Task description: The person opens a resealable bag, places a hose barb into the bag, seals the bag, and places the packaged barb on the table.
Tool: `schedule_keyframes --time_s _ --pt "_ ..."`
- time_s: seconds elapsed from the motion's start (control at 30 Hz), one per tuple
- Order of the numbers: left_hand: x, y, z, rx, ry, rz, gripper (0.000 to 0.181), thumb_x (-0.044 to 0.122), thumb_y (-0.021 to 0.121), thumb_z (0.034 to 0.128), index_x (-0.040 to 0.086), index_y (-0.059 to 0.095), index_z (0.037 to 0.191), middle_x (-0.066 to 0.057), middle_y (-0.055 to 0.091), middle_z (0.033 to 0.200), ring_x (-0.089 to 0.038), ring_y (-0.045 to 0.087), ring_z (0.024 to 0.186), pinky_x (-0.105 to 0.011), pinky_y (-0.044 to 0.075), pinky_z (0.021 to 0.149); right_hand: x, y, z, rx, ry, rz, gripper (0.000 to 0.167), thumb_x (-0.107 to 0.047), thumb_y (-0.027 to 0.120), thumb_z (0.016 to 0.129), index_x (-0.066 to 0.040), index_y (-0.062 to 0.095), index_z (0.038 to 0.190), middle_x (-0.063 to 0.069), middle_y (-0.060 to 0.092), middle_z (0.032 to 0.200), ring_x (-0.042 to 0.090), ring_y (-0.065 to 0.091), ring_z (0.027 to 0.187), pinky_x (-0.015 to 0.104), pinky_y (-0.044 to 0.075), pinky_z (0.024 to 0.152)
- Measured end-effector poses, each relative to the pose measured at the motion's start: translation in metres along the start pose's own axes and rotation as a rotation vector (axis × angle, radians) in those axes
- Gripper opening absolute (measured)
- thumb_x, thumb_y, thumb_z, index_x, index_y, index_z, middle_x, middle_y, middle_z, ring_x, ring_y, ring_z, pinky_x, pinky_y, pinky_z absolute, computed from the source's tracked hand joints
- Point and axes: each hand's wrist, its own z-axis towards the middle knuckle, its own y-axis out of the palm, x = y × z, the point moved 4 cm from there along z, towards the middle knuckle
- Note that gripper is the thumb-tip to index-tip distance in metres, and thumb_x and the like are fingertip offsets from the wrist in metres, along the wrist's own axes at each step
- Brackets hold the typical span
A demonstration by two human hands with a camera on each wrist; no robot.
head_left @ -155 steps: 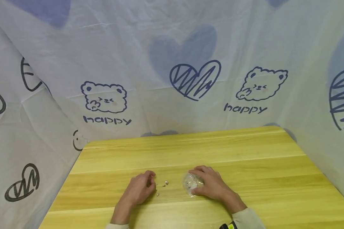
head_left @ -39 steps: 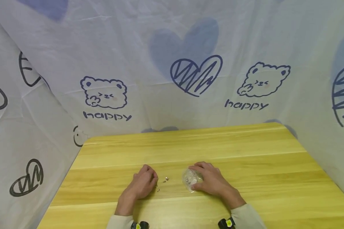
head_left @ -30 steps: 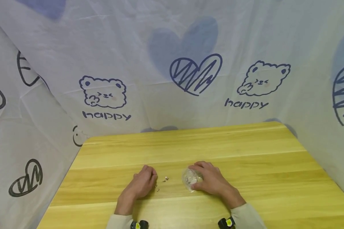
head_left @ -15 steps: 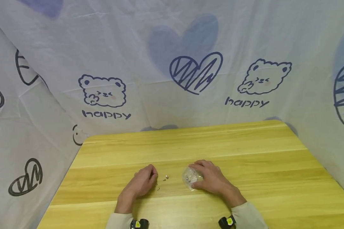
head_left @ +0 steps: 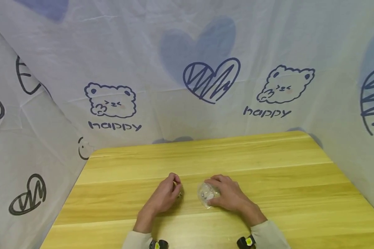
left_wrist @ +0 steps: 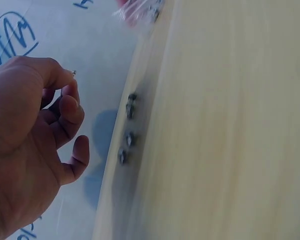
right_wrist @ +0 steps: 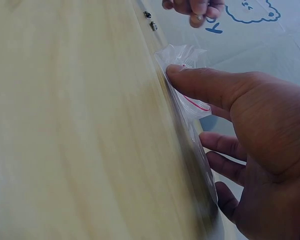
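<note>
My left hand (head_left: 164, 194) is just left of a clear zip bag, over the table. In the left wrist view its thumb and index finger pinch a tiny metal piece (left_wrist: 73, 73), too small to name surely. Several small silvery metal pieces (left_wrist: 130, 139) lie on the table beneath that hand; the head view mostly hides them behind it. My right hand (head_left: 232, 194) holds the zip bag (head_left: 205, 195), its thumb and fingertips on the plastic. A red seal line shows on the bag (right_wrist: 190, 102) in the right wrist view. Some small metal bits sit inside it.
The yellow wood-grain table (head_left: 268, 166) extends around both hands. Behind it and at both sides hangs a pale cloth (head_left: 162, 114) printed with hearts and bears. A wrist camera (head_left: 245, 242) is strapped on each forearm.
My left hand has shifted right and slightly away from me, toward the bag, and now covers most of the loose metal pieces. My right hand stays on the bag.
</note>
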Motion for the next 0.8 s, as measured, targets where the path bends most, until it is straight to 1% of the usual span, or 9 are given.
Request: schedule_keyframes --time_s 0.07,0.2,0.37,0.57,0.7,0.8 --pt "0.004 0.004 0.003 0.001 0.015 0.0 0.006 0.012 0.045 0.1005 0.008 0.048 0.104 0.002 0.05 0.07 -0.004 0.042 0.054 -0.021 0.04 0.051 0.001 0.001 0.0 -0.001 0.001 -0.002 0.066 -0.043 0.08 0.075 -0.029 0.057 0.135 0.002 0.052 0.137 0.027 0.046 0.127 0.055 0.037 0.096" --pt "0.01 0.015 0.01 -0.007 0.039 0.002 0.005 0.012 0.047 0.0998 0.009 0.049 0.103 0.004 0.048 0.068 -0.003 0.041 0.054 -0.021 0.04 0.052 0.002 0.002 0.0 -0.006 0.007 -0.008 0.065 -0.045 0.079 0.075 -0.03 0.056 0.135 0.0 0.052 0.137 0.025 0.046 0.127 0.054 0.037 0.096" --pt "0.022 0.026 0.019 -0.009 0.085 0.026 0.004 0.014 0.049 0.0992 0.012 0.05 0.102 0.005 0.049 0.069 -0.003 0.042 0.055 -0.02 0.04 0.053 0.001 0.001 0.0 0.003 -0.002 -0.013 0.065 -0.044 0.079 0.076 -0.029 0.056 0.135 0.0 0.052 0.137 0.026 0.046 0.127 0.055 0.038 0.095" --pt "0.033 0.037 0.025 -0.038 0.126 0.075 0.005 0.016 0.05 0.0991 0.014 0.05 0.103 0.006 0.049 0.072 -0.002 0.042 0.057 -0.019 0.04 0.054 0.002 0.0 0.0 0.008 -0.011 -0.012 0.064 -0.043 0.079 0.076 -0.028 0.056 0.135 0.001 0.053 0.137 0.027 0.047 0.127 0.057 0.037 0.096" --pt "0.036 0.04 0.025 -0.049 0.129 0.116 0.005 0.019 0.05 0.0993 0.016 0.05 0.103 0.007 0.049 0.074 -0.002 0.042 0.058 -0.019 0.039 0.054 0.001 0.0 0.0 0.013 -0.018 -0.004 0.064 -0.042 0.079 0.077 -0.027 0.056 0.135 0.0 0.053 0.137 0.027 0.048 0.126 0.057 0.038 0.094" --pt "0.036 0.039 0.025 -0.06 0.109 0.108 0.006 0.02 0.05 0.0997 0.017 0.05 0.104 0.006 0.049 0.075 -0.002 0.043 0.058 -0.019 0.039 0.055 0.001 0.0 0.0 0.014 -0.02 -0.007 0.064 -0.042 0.078 0.077 -0.027 0.056 0.135 0.0 0.053 0.137 0.027 0.048 0.126 0.056 0.038 0.093"
